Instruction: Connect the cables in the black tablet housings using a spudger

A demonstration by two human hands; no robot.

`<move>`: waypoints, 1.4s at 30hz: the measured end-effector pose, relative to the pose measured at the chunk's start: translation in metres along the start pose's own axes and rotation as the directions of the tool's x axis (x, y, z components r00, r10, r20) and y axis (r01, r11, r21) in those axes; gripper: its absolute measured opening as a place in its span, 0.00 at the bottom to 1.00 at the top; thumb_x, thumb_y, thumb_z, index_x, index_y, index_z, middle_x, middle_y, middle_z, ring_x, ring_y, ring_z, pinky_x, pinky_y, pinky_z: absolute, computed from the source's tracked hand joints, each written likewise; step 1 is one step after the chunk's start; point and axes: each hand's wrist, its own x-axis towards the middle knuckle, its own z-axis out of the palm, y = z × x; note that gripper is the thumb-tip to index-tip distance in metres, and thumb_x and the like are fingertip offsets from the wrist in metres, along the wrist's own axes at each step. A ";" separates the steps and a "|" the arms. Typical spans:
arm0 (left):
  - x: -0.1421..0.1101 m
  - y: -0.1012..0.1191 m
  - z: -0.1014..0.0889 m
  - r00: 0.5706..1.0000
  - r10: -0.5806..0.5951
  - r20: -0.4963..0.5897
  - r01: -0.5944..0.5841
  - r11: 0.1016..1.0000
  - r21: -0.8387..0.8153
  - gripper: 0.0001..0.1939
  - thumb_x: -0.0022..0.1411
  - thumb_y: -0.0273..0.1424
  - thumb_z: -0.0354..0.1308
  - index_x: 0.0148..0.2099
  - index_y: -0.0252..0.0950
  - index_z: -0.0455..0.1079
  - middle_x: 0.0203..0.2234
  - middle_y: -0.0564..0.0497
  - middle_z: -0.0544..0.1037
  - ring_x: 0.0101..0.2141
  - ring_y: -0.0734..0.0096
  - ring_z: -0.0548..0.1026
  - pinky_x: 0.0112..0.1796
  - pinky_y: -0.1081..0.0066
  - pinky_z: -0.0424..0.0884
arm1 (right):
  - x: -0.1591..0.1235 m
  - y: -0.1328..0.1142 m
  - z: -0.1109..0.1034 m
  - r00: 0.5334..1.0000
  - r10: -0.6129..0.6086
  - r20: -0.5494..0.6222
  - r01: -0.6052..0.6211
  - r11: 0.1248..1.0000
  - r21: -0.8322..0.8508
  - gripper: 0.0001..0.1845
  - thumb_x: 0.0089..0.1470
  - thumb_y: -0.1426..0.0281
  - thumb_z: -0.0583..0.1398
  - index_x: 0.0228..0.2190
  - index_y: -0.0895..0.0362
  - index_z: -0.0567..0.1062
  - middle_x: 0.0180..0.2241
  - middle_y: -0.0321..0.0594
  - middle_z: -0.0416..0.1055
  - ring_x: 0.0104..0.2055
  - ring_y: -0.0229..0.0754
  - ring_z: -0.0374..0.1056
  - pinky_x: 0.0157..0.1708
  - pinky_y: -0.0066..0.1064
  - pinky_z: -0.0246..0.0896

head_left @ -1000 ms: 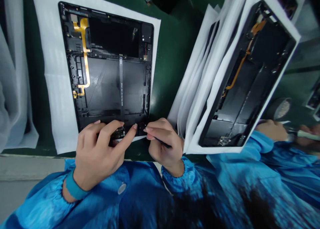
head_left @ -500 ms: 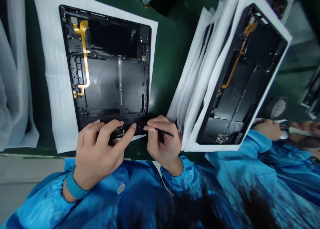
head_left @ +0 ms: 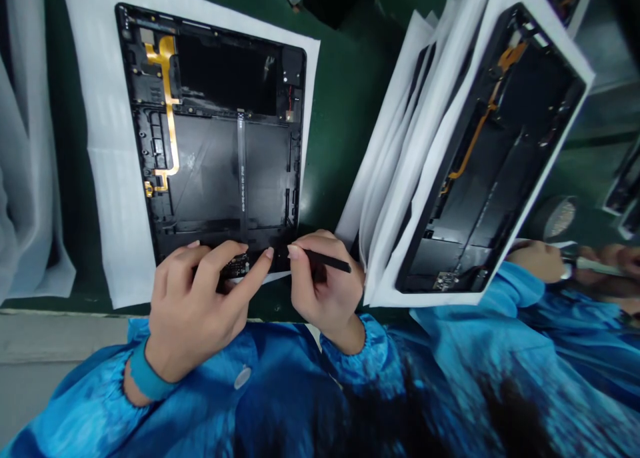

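Note:
An opened black tablet housing (head_left: 215, 158) with a gold flex cable lies on a white sheet (head_left: 115, 178). My left hand (head_left: 195, 308) rests on its near edge, fingers spread around a small circuit board (head_left: 237, 267), index tip pressing beside it. My right hand (head_left: 325, 285) is closed in a pinch on a thin black tool (head_left: 327, 263), its tip at the housing's near right corner.
To the right stands a leaning stack of tablet housings (head_left: 490, 158) interleaved with white sheets. Another person's hands (head_left: 545, 258) in blue sleeves work at the far right. White foam bags (head_left: 25, 178) lie at the left. The bench mat (head_left: 345, 91) is dark green.
My right hand has turned the black tool so it lies flatter and points more to the right. My left hand has stayed on the circuit board.

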 end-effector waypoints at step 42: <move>0.000 0.009 -0.002 0.990 -0.137 0.027 0.138 0.990 -0.033 0.22 0.65 0.37 0.60 0.60 0.51 0.68 0.47 0.53 0.78 0.55 0.52 0.73 0.43 0.47 0.79 | -0.001 0.002 -0.002 1.000 -0.020 0.011 0.020 1.000 0.013 0.07 0.61 0.79 0.54 0.37 0.56 0.69 0.30 0.39 0.66 0.32 0.39 0.64 0.30 0.34 0.62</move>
